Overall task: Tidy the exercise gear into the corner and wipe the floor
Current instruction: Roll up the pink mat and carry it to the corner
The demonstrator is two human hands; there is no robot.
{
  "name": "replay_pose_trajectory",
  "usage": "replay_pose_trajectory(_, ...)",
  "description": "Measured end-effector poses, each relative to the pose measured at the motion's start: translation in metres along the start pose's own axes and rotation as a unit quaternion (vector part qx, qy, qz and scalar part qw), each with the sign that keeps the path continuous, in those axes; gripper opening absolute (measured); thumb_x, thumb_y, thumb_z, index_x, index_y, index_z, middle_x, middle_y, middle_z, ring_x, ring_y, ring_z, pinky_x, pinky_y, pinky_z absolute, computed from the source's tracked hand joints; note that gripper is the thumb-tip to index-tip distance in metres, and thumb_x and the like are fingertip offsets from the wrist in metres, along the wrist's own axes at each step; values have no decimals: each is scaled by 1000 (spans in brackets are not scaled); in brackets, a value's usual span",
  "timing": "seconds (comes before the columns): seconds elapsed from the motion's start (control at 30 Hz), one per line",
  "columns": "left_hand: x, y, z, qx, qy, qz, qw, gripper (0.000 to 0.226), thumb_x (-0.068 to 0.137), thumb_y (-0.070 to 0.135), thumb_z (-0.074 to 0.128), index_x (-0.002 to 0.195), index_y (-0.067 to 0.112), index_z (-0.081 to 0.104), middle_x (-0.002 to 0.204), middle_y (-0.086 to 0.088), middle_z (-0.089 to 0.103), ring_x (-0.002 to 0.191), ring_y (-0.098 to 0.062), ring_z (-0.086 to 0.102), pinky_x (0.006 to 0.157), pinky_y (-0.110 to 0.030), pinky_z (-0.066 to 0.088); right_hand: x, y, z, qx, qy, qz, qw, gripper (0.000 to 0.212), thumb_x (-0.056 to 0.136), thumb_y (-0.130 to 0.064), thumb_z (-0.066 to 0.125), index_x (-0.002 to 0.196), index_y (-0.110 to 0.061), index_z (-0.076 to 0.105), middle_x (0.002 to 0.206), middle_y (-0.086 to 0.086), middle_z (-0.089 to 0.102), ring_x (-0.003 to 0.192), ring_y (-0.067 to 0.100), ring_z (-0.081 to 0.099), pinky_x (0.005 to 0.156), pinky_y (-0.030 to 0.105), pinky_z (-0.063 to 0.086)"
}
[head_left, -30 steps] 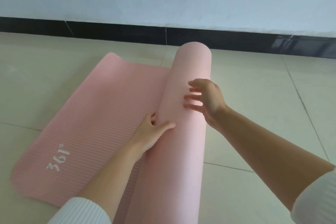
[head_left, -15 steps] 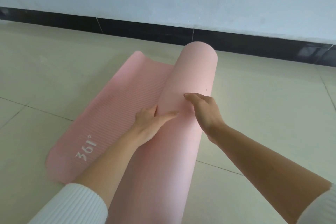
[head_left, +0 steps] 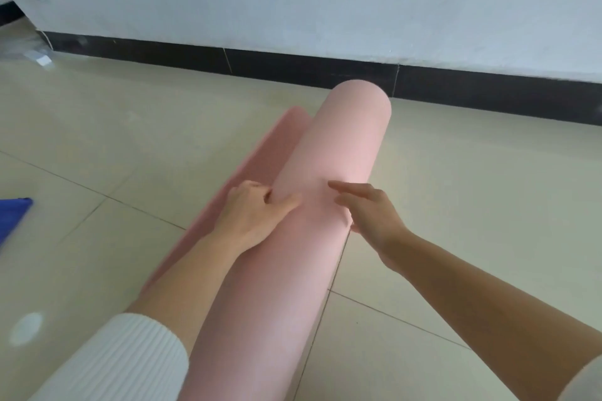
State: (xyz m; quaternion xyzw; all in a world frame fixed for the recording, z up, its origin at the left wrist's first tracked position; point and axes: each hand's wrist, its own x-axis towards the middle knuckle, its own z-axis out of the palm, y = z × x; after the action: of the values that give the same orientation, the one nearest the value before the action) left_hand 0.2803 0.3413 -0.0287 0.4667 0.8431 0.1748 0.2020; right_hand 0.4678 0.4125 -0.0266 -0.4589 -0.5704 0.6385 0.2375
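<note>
A pink exercise mat [head_left: 338, 153] lies on the tiled floor, rolled into a thick tube that points away from me toward the wall. Only a narrow strip of flat mat [head_left: 260, 159] shows to the left of the roll. My left hand [head_left: 254, 215] rests against the roll's left side, thumb on top and fingers tucked down at the seam with the flat strip. My right hand [head_left: 368, 212] lies on the roll's right side with straight fingers pointing left across it.
A white wall with a black skirting board [head_left: 309, 67] runs behind the roll's far end. A blue object [head_left: 13, 215] shows at the left edge. White scraps [head_left: 40, 58] lie at the far left by the wall. Beige tiles [head_left: 456, 189] surround the mat.
The roll has moved left over the flat part, which has shrunk to a narrow strip; the printed logo is covered. Both hands stayed on the roll, and the view swung left.
</note>
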Motion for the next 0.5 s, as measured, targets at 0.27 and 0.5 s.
replay_pose_trajectory(0.27, 25, -34, -32, 27, 117, 52, 991, 36, 82, 18, 60, 115, 31, 64, 117, -5, 59, 114, -28, 52, 96, -34, 42, 38, 26, 41, -31, 69, 93, 993, 46, 84, -22, 70, 127, -15, 52, 112, 2, 59, 99, 22, 60, 91, 44, 52)
replay_pose_trajectory(0.5, 29, -83, -53, -84, -20, -124, 989, 72, 76, 75, 52, 141, 46, 37, 147, 10, 43, 133, -18, 43, 112, -38, 32, 53, 42, 100, 90, -84, 205, 971, 90, 74, -75, 54, 144, -22, 37, 140, -8, 44, 124, 17, 43, 98, 40, 39)
